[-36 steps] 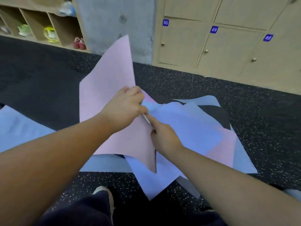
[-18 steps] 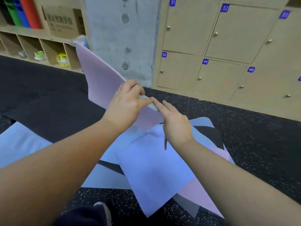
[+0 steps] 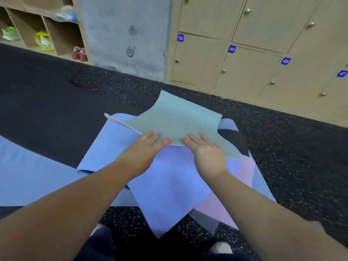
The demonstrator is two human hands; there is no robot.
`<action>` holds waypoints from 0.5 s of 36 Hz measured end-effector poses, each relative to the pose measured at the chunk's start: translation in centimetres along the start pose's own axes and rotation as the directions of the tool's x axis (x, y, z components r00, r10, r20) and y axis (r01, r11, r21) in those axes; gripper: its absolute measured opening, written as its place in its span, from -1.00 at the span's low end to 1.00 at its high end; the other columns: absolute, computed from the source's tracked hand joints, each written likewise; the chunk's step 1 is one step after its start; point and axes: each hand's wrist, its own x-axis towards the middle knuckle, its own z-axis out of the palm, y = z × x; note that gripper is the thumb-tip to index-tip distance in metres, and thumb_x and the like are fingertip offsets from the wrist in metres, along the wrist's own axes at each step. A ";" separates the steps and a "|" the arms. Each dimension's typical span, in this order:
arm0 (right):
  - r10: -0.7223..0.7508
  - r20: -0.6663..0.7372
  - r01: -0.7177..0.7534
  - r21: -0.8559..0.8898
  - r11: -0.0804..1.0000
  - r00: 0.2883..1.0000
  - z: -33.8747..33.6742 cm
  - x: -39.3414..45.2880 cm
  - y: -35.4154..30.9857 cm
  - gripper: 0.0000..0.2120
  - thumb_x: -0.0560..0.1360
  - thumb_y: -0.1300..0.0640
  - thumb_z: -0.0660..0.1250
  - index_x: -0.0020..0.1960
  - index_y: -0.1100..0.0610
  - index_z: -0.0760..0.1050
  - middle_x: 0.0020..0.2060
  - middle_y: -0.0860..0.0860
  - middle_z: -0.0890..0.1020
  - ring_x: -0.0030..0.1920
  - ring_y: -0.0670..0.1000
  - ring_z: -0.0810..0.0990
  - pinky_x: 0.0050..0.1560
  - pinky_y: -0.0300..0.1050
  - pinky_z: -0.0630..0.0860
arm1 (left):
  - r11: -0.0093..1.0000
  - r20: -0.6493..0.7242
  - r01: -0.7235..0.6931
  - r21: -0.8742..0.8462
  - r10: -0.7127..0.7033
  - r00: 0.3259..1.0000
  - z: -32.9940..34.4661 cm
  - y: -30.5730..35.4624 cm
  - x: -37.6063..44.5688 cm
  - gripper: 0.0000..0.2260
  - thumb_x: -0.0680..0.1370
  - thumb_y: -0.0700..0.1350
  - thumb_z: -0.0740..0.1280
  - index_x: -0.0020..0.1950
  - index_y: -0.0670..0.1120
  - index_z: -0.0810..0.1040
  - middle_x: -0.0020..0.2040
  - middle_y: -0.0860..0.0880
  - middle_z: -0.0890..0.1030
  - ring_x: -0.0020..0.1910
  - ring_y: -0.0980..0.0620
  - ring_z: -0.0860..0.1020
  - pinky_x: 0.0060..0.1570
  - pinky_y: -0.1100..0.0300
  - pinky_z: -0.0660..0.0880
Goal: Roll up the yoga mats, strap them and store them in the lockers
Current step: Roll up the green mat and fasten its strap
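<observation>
A: Setting: dark speckled rubber floor (image 3: 282, 147), with the mats piled on it. Nearest me, a blue mat (image 3: 165, 194) lies on top of the heap, one corner pointing at my feet; a pink mat (image 3: 243, 178) shows under it on the right, and another blue mat (image 3: 24, 176) runs off to the left.

B: Hands?

A: Left hand (image 3: 141, 149) and right hand (image 3: 205, 153) are both flat, fingers straight, gripping nothing. The fingertips rest on the near edge of a grey-green mat (image 3: 178, 119), pink on its underside, which is raised and bowed above the pile.

B: Handling?

A: Judged thin, light and floppy: it curls and will not hold a shape. It likely needs spreading flat, then taking at a short end with both hands apart and rolling tight. Loose grip risks a skewed roll.

B: Beyond?

A: Concrete pillar (image 3: 128, 34), shoe cubbies (image 3: 37, 32) far left, numbered lockers (image 3: 244, 68) far right, doors closed. No strap is visible.
</observation>
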 end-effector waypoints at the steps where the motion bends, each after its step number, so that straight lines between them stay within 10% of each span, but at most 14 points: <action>1: 0.028 0.086 -0.030 0.020 0.999 0.996 0.7 -0.5 -0.1 -0.33 0.32 0.35 -0.13 0.18 0.11 0.63 0.13 0.07 0.66 0.11 0.28 0.63 -0.12 0.06 0.65 | 0.999 0.129 0.025 -0.030 -0.020 0.991 1.6 -0.1 0.0 -0.25 0.54 -0.44 0.14 0.57 0.08 -0.07 0.56 -0.12 0.15 0.55 -0.12 0.09 0.47 0.10 0.07; 6: 0.059 0.543 -0.086 0.025 0.996 0.837 4.4 -2.5 1.1 -0.34 0.53 0.41 0.01 0.56 -0.03 0.12 0.55 -0.05 0.15 0.54 0.11 0.13 0.45 -0.06 0.21 | 0.991 0.307 0.073 -0.112 -0.035 0.951 6.9 0.6 1.2 -0.52 0.66 -0.25 0.09 0.56 0.04 0.15 0.50 -0.04 0.30 0.46 -0.01 0.27 0.38 0.24 0.12; 14: 0.034 0.634 -0.113 0.085 0.990 0.773 9.5 -3.4 3.2 -0.35 0.53 0.40 0.05 0.56 -0.01 0.13 0.53 -0.02 0.21 0.47 0.07 0.29 0.39 -0.08 0.29 | 0.992 0.416 0.121 0.046 -0.129 0.900 10.5 1.3 2.9 -0.58 0.63 -0.20 0.14 0.44 0.15 0.33 0.36 0.01 0.49 0.29 -0.05 0.48 0.20 0.07 0.42; 18: 0.036 0.647 -0.066 0.023 0.998 0.762 11.3 -4.3 3.9 -0.35 0.51 0.37 0.08 0.56 0.04 0.10 0.39 0.08 0.41 0.29 0.14 0.45 0.18 -0.05 0.42 | 0.968 0.420 -0.039 0.247 -0.071 0.905 11.3 1.6 3.2 -0.65 0.58 -0.23 0.17 0.28 0.15 0.37 0.05 0.05 0.61 0.05 -0.04 0.59 -0.12 0.11 0.17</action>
